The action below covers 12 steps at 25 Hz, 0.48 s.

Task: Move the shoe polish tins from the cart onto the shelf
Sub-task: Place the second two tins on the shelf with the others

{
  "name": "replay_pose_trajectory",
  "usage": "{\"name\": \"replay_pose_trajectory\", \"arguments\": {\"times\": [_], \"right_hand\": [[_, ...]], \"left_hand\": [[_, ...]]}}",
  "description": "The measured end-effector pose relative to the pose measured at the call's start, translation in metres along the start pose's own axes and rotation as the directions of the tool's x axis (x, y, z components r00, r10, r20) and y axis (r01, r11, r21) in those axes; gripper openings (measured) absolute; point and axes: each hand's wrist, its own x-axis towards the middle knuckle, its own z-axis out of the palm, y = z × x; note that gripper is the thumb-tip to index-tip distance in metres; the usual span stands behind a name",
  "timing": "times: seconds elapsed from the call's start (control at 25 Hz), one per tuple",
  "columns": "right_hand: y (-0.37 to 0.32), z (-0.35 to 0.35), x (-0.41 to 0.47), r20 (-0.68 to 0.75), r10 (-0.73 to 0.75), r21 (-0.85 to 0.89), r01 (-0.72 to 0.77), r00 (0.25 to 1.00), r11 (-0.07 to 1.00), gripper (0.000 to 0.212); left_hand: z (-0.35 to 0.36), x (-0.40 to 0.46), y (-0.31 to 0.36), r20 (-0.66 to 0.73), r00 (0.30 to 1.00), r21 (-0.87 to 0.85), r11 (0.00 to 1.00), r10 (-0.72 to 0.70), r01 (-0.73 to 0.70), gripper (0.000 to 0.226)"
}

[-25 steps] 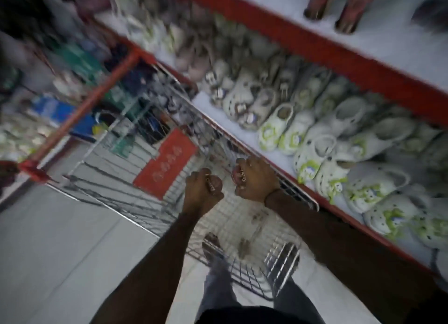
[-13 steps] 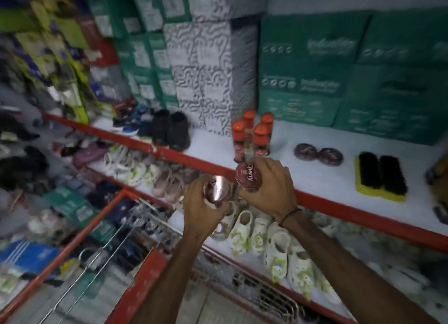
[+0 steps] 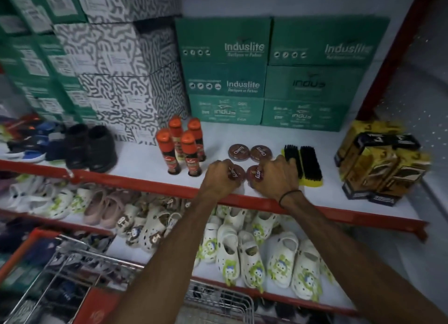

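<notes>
Two round brown shoe polish tins (image 3: pixel 239 151) (image 3: pixel 261 152) lie side by side on the white shelf (image 3: pixel 143 158). In front of them my left hand (image 3: pixel 219 177) grips a third tin (image 3: pixel 236 173) and my right hand (image 3: pixel 276 175) grips a fourth tin (image 3: pixel 254 174). Both held tins sit low at the shelf surface near its red front edge; I cannot tell whether they touch it. The wire cart (image 3: pixel 213 302) with red trim is at the bottom, below my forearms.
Orange-capped polish bottles (image 3: pixel 180 149) stand just left of the tins. Black shoe brushes (image 3: pixel 304 163) lie right of my right hand, gold and black boxes (image 3: pixel 378 163) farther right. Green boxes (image 3: pixel 266 74) line the back. White clogs (image 3: pixel 254 253) fill the lower shelf.
Both hands rose from the cart with a tin each and came down onto the shelf in front of the two tins lying there. My view lifted from the cart to the shelf.
</notes>
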Motion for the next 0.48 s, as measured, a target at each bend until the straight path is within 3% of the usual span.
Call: {"name": "replay_pose_trajectory", "arguments": {"times": [0.28, 0.48], "right_hand": [[0.015, 0.004, 0.014, -0.010, -0.003, 0.015, 0.003, 1.000, 1.000, 0.045], [0.024, 0.002, 0.020, 0.029, -0.003, 0.099, 0.000, 1.000, 0.995, 0.049]], "left_hand": [[0.012, 0.025, -0.006, -0.009, 0.999, 0.009, 0.999, 0.048, -0.047, 0.011], [0.003, 0.038, -0.004, 0.027, 0.995, -0.002, 0.996, 0.093, -0.093, 0.022]]}}
